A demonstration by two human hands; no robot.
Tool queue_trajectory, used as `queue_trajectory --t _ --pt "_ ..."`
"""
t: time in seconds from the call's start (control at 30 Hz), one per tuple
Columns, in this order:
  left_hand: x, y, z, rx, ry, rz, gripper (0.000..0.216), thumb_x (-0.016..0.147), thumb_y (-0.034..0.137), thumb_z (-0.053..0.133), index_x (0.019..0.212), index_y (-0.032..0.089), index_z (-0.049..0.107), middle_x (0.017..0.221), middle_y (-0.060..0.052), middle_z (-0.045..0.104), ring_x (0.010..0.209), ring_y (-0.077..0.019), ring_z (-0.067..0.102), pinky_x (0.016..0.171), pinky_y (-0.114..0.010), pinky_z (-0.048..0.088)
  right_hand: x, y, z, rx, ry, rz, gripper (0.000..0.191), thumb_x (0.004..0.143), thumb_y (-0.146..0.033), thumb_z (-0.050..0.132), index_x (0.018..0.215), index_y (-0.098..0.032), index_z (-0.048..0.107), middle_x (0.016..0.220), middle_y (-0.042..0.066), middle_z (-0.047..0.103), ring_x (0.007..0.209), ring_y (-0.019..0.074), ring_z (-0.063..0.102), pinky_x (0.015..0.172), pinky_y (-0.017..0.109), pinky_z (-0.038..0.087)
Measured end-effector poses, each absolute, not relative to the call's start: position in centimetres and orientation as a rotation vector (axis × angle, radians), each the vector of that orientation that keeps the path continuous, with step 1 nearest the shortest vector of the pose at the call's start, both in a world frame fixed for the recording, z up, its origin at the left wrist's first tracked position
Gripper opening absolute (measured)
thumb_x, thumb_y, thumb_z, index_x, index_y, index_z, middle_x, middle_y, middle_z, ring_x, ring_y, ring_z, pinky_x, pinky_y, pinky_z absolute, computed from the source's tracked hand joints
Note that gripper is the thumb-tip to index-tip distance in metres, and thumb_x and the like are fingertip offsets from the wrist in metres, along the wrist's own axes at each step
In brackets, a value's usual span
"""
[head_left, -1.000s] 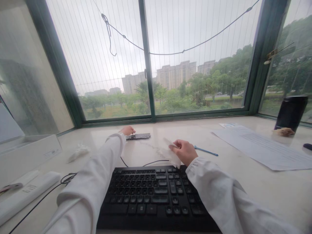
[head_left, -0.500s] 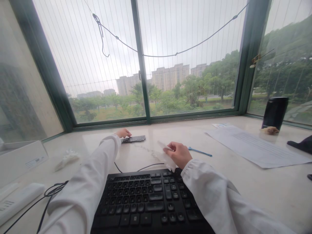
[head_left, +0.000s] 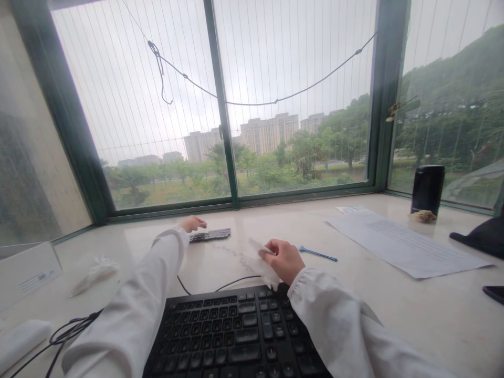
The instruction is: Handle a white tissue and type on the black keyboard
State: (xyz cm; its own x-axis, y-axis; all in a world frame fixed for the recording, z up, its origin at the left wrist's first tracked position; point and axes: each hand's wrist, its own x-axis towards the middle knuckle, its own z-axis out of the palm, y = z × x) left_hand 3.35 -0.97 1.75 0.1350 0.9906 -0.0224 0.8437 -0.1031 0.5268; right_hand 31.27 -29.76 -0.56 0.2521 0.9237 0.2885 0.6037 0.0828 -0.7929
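My left hand (head_left: 192, 223) is in a pinch just above the far left end of a block of dark keycaps (head_left: 210, 234) laid in tight rows. A small dark piece, which looks like a keycap, shows at its fingertips. Closed around a thin white wipe (head_left: 268, 273), my right hand (head_left: 284, 258) hovers over the back edge of a black keyboard (head_left: 236, 336); the wipe hangs down beside the palm. Many keycaps are off the keyboard's upper left part, where bare sockets show. Lower and right-hand keys are still on it.
Right of my right hand lies a blue stick tool (head_left: 318, 254). Farther right are a printed sheet (head_left: 401, 244), a black can (head_left: 428, 186) and a black object (head_left: 482, 236). A crumpled white wipe (head_left: 94, 273), a white box (head_left: 29, 273) and black cables (head_left: 73, 331) lie left.
My left hand has lifted slightly off the keycap rows, with a small dark piece now showing at its fingertips. My right hand keeps the wipe in place. The camera view has shifted a little.
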Motion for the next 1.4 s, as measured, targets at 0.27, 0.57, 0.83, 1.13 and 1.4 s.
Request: queue_trajectory --t 0.27,0.57,0.83,1.13,1.4 --pt "4.8 -3.7 4.5 1.918 1.603 0.845 0.04 0.07 0.041 0.075 0.094 0.008 0.073 0.065 -0.004 0.062 0.05 -0.0099 0.039 0.046 -0.022 0.025 31.4 -29.6 -0.6 -1.61 -1.434 0.415 0.017 0.073 -0.037 0.062 0.067 -0.022 0.065 0.07 0.002 0.069 0.07 0.0161 0.06 0.067 0.027 0.041" --pt "12.9 -16.0 7.5 2.11 1.036 1.006 0.029 0.086 0.035 0.062 0.104 0.016 0.073 0.098 -0.009 0.073 0.056 -0.0083 0.052 0.052 -0.021 0.037 32.8 -27.8 -1.9 -1.397 -1.26 0.736 0.025 0.072 -0.043 0.068 0.088 -0.025 0.066 0.072 0.002 0.073 0.071 0.0206 0.067 0.067 0.03 0.047" --pt "13.5 -27.7 6.3 2.593 1.063 1.3 0.01 0.085 0.024 0.064 0.09 0.025 0.073 0.093 0.001 0.073 0.087 -0.0171 0.066 0.079 -0.027 0.046 32.0 -28.2 -0.8 -0.932 -0.903 1.175 0.034 0.064 -0.037 0.081 0.093 -0.02 0.074 0.088 0.006 0.076 0.075 0.0188 0.066 0.066 0.028 0.049" --pt "13.9 -29.6 2.7 2.526 0.98 1.492 0.015 0.09 0.013 0.056 0.102 0.021 0.062 0.096 -0.002 0.063 0.077 -0.0127 0.062 0.069 -0.023 0.048 30.9 -29.6 0.1 -0.743 -1.043 1.409 0.03 0.065 -0.031 0.082 0.091 -0.016 0.076 0.082 0.007 0.075 0.072 0.0173 0.067 0.069 0.027 0.05" --pt "13.3 -31.0 2.1 2.823 0.948 1.374 0.015 0.088 0.014 0.06 0.102 0.02 0.056 0.093 -0.002 0.062 0.088 -0.0187 0.059 0.074 -0.028 0.051 30.0 -30.9 0.6 -0.797 -1.032 1.468 0.021 0.066 -0.031 0.081 0.079 -0.016 0.074 0.071 0.003 0.072 0.061 0.014 0.064 0.057 0.024 0.046"
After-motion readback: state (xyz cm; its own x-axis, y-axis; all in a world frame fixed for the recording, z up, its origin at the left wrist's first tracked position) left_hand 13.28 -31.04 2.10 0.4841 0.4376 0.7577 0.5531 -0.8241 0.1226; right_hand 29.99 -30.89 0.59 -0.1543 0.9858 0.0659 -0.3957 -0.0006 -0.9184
